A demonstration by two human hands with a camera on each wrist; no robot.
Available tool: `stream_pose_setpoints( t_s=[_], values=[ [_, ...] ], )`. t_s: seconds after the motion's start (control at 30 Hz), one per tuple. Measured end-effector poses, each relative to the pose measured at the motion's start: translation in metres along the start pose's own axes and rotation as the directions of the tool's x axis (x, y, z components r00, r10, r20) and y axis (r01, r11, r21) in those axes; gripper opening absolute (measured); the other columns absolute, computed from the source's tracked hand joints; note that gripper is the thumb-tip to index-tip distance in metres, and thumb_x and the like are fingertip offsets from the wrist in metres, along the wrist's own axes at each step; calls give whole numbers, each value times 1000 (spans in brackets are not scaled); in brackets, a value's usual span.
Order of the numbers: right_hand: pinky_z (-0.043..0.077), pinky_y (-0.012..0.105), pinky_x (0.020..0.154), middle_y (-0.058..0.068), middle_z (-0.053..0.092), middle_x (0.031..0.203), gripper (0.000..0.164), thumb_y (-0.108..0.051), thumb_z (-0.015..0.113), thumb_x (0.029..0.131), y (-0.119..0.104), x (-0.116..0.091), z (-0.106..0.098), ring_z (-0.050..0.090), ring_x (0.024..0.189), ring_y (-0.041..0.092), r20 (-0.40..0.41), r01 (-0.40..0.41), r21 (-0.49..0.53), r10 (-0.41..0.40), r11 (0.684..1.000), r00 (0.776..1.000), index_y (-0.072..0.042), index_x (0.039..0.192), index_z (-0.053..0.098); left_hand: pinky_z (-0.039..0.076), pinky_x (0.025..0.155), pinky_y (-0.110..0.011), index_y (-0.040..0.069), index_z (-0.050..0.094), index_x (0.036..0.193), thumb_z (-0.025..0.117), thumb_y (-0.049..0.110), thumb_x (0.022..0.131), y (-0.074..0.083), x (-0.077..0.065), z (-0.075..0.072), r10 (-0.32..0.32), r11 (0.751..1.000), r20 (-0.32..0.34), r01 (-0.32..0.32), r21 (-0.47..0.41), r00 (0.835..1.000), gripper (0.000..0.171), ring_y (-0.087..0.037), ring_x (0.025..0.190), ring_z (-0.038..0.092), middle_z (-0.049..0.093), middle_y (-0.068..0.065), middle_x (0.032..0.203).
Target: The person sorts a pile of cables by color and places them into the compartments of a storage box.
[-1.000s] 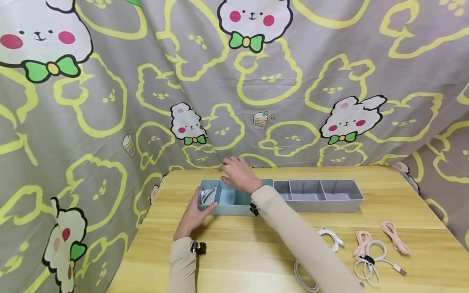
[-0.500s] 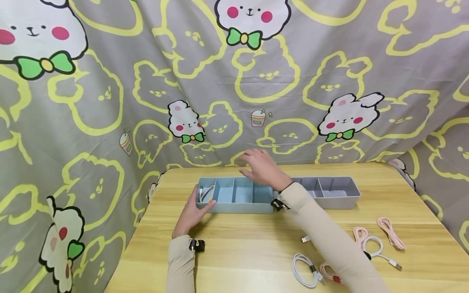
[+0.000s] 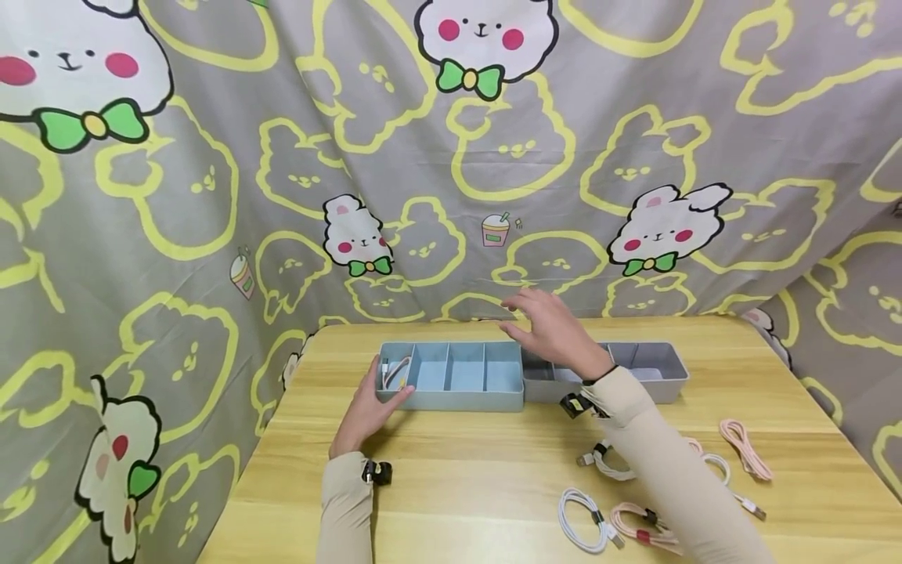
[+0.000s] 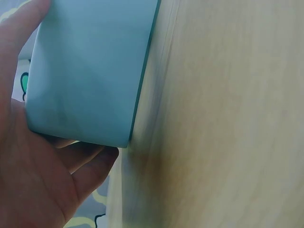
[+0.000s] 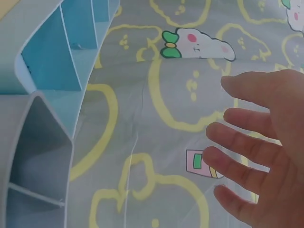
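A light-blue divided storage box (image 3: pixel 451 400) stands on the wooden table, with a coiled cable (image 3: pixel 398 371) in its leftmost compartment; its other compartments hold nothing visible. My left hand (image 3: pixel 361 417) grips the left end, thumb at the front rim and fingers around the end wall. The left wrist view shows that hand (image 4: pixel 42 175) against the box's smooth wall (image 4: pixel 90 71). Above the grey divided box (image 3: pixel 665 390) hovers my right hand (image 3: pixel 557 332), fingers spread and holding nothing. In the right wrist view, this hand (image 5: pixel 266 147) is apart from both boxes.
Several tied cables lie at the table's front right: a white one (image 3: pixel 564 521), a pink one with a red tie (image 3: pixel 622 521), another pink one (image 3: pixel 745 450), and others partly behind the right sleeve (image 3: pixel 676 478). A patterned curtain (image 3: pixel 423 157) hangs behind the table.
My right hand has moved right, from over the blue box to over the grey one, uncovering the blue compartments. My left hand keeps its grip on the blue box's left end.
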State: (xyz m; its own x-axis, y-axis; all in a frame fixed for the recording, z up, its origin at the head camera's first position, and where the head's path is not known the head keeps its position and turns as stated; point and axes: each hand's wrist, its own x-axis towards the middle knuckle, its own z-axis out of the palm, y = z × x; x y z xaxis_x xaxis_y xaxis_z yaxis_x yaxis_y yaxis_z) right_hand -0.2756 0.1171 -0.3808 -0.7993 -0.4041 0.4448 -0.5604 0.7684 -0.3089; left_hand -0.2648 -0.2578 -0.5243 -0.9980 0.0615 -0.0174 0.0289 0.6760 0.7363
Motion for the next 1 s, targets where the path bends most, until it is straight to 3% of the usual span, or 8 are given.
stream_pose_setpoints(
  t_s=[0.17, 0.37, 0.63, 1.0],
  values=[
    [54, 57, 98, 12, 74, 119, 39, -29, 74, 97, 7, -17, -5, 69, 110, 32, -13, -15, 28, 16, 999, 1000, -8, 129, 70, 22, 125, -67, 18, 4, 169, 67, 74, 86, -2, -1, 2, -1, 1000, 2, 1, -7, 1000, 118, -45, 159, 19, 13, -20, 174],
    [52, 59, 99, 12, 73, 126, 40, -29, 75, 97, 15, -37, -13, 68, 115, 33, -38, -44, 48, 46, 998, 998, -8, 130, 70, 22, 126, -67, 23, 2, 169, 68, 75, 85, -3, 1, 1, 7, 1000, 3, -7, -15, 1000, 119, -43, 159, 20, 13, -17, 175],
    [56, 54, 93, 12, 73, 122, 40, -30, 77, 94, 24, -68, -22, 68, 111, 33, -45, -82, 42, 84, 996, 995, -8, 127, 71, 23, 125, -67, 23, 2, 169, 67, 76, 84, -2, 0, -1, -10, 1000, 4, 10, -5, 1000, 119, -43, 159, 19, 13, -17, 175],
    [54, 59, 94, 13, 73, 121, 40, -28, 78, 94, 38, -115, -21, 68, 113, 35, -65, -114, 40, 116, 993, 991, -6, 127, 70, 23, 125, -68, 23, 1, 169, 67, 75, 86, -3, 2, 0, -3, 1000, 3, 3, 10, 1000, 118, -45, 158, 20, 11, -19, 175]
  ],
)
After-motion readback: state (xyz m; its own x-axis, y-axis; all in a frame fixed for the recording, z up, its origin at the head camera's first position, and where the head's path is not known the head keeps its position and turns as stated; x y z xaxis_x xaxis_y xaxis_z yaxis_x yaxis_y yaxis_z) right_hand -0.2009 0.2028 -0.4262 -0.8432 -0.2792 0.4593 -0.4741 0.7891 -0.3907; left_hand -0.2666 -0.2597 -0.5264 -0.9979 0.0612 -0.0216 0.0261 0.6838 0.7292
